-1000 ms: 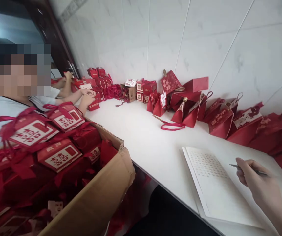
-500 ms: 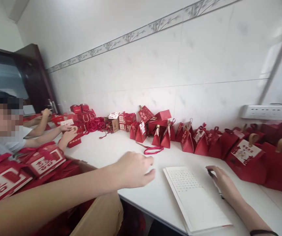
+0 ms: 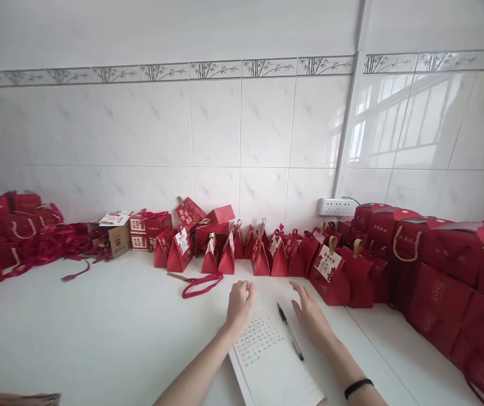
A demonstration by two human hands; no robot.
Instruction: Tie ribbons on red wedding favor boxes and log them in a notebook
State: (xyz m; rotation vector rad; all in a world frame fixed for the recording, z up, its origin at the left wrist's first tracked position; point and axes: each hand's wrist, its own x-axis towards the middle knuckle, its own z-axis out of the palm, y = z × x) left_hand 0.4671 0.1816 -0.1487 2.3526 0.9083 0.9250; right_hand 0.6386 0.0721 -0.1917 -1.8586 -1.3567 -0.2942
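A white printed sheet (image 3: 267, 361) lies on the white counter (image 3: 110, 327) in front of me. A black pen (image 3: 290, 331) rests along the sheet's right edge, touched by neither hand. My left hand (image 3: 239, 303) sits at the sheet's top left corner, fingers curled loosely with nothing visible in them. My right hand (image 3: 309, 313) hovers just right of the pen, fingers stretched forward and empty. A black band (image 3: 358, 387) circles my right wrist. Beyond both hands stands a row of small red pyramid gift boxes (image 3: 262, 256).
A loose red ribbon (image 3: 201, 283) lies left of my hands. Red gift bags (image 3: 436, 265) are stacked along the right wall, more red boxes and ribbons (image 3: 17, 234) at far left. A small brown carton (image 3: 117, 239) and a wall socket (image 3: 334, 207) sit at the back.
The view swung right; the other person and the cardboard box left the frame. My right hand let go of the pen, which now lies on the sheet. My left hand came to the sheet's top.
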